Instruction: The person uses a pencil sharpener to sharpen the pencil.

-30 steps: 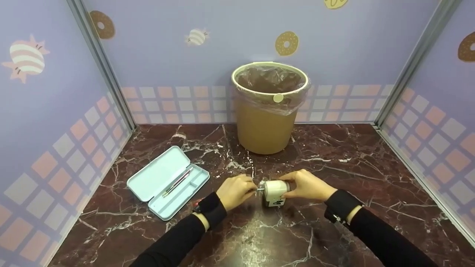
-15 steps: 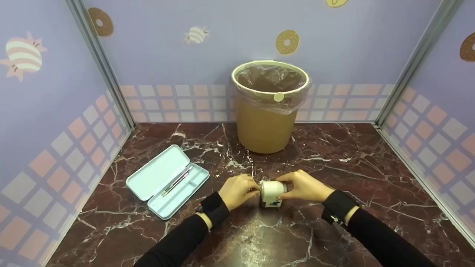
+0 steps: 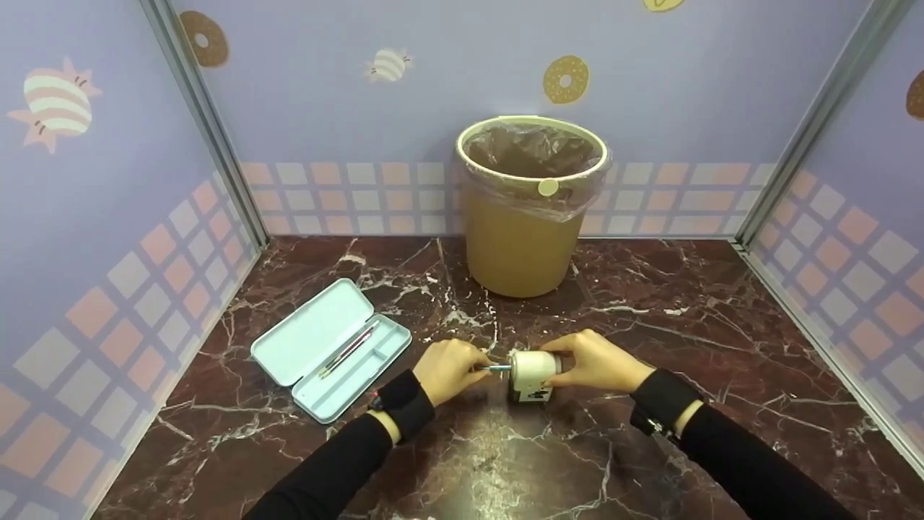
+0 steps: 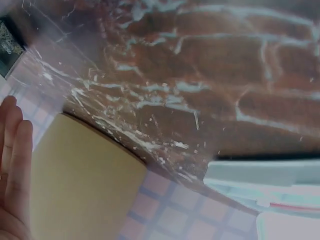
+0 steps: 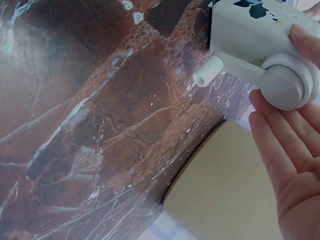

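A white crank pencil sharpener (image 3: pixel 533 370) stands on the dark marble table in front of me. My right hand (image 3: pixel 595 361) grips it from the right, thumb on the near side. In the right wrist view, the sharpener's crank handle (image 5: pixel 208 71) and round hub (image 5: pixel 282 87) show beside my fingers. My left hand (image 3: pixel 451 368) pinches a thin pencil (image 3: pixel 497 367) that lies level, its far end at the sharpener's left face. Whether the tip is inside the hole I cannot tell. In the left wrist view only part of the left hand shows, and the pencil is out of sight.
An open light-blue pencil case (image 3: pixel 314 332) lies to the left, with slim pens or pencils (image 3: pixel 349 349) inside. A tan trash bin (image 3: pixel 523 238) with a clear liner stands behind the hands. Patterned walls enclose the table at the back and sides.
My left hand first moved right, up against the sharpener, then drew back left with the pencil, so more of its length shows now. The right hand keeps hold of the sharpener, which shifted only slightly.
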A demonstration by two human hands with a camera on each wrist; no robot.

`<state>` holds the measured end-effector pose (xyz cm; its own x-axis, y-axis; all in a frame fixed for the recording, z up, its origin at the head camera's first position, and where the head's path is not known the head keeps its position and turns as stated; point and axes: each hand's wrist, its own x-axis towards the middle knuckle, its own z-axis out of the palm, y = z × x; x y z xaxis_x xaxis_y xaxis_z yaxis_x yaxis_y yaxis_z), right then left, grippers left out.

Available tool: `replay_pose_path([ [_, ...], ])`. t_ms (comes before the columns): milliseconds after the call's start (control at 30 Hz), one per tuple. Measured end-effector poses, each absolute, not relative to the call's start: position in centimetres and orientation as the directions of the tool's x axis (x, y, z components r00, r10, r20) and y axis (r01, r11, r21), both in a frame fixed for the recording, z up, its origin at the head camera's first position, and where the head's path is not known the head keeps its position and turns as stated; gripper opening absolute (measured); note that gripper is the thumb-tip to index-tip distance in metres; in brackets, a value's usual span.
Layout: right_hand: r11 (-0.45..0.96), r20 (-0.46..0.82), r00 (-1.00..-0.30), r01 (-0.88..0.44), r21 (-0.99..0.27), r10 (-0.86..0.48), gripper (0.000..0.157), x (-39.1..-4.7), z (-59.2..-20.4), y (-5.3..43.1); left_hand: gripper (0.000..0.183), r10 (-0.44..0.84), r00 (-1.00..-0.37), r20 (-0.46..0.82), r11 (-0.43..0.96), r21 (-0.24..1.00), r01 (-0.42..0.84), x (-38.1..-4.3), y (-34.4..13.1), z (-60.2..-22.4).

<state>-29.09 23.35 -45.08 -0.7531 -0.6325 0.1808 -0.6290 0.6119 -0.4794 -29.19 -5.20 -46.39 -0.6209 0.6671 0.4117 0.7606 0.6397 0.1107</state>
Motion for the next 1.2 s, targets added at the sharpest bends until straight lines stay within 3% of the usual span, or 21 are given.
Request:
replay_pose_path([
  [433,0.617,0.185,-0.763,-0.619,-0.487,-0.619,0.042,-28.9,-45.2,23.4,0.005,0.696,-0.573,0.432,0.603,0.082,0.794,-29.2,-4.9,-46.5],
  [733,0.614,0.187,-0.769,-0.610,-0.501,-0.611,0.044,-28.8,-45.3,23.3,0.006,0.636,-0.675,0.373,0.674,0.159,0.722,-29.1,-4.5,-46.0],
  [833,0.614,0.197,-0.768,-0.615,-0.495,-0.609,0.044,-28.8,-45.4,23.2,0.017,0.613,-0.712,0.342,0.698,0.187,0.691,-28.9,-4.4,-45.6],
  [967,0.611,0.211,-0.767,-0.619,-0.494,-0.606,0.043,-28.9,-45.5,23.1,0.046,0.598,-0.748,0.289,0.723,0.208,0.658,-28.7,-3.9,-44.9],
  [1100,0.601,0.216,-0.765,-0.620,-0.504,-0.607,0.042,-28.8,-45.6,22.8,0.071,0.610,-0.756,0.238,0.730,0.203,0.652,-28.5,-3.2,-44.7],
  [1200,0.600,0.228,-0.761,-0.628,-0.496,-0.608,0.043,-28.7,-45.7,22.3,0.078,0.631,-0.744,0.219,0.723,0.182,0.666,-28.4,-2.5,-44.8],
])
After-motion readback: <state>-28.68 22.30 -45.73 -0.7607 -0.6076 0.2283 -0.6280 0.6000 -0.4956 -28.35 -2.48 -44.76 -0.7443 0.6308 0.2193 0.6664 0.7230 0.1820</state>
